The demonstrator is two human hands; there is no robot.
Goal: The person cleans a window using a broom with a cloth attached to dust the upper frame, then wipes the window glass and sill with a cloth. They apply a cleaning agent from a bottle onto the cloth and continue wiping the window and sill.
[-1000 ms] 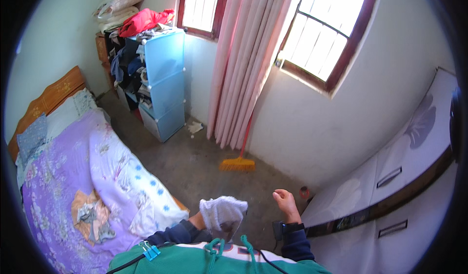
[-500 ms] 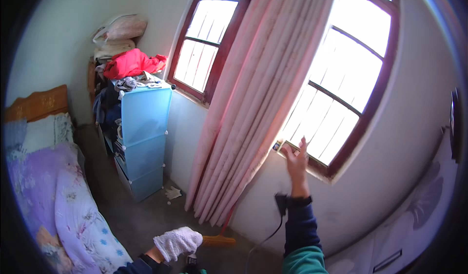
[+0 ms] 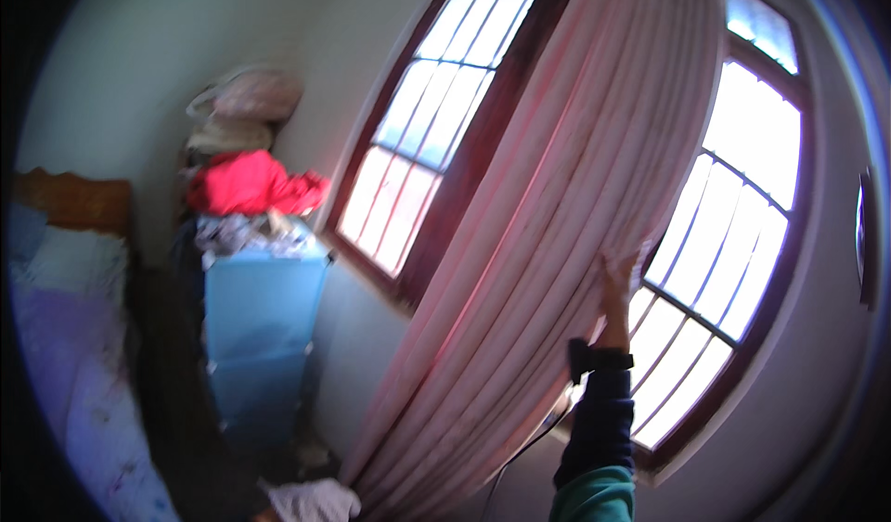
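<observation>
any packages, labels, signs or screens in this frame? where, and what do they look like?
Bag: top of the pile above the blue drawer unit, bulging, pale pinkish plastic, handle loops at its left.
No labels, signs or screens that I can make out.

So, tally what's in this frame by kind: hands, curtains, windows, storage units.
Hands: 2, the right hand on the pink curtain, the left hand low, wrapped in white cloth
Pink curtain: 1
Barred windows: 2, left window, right window
Blue drawer cabinet: 1
Total: 6
</observation>
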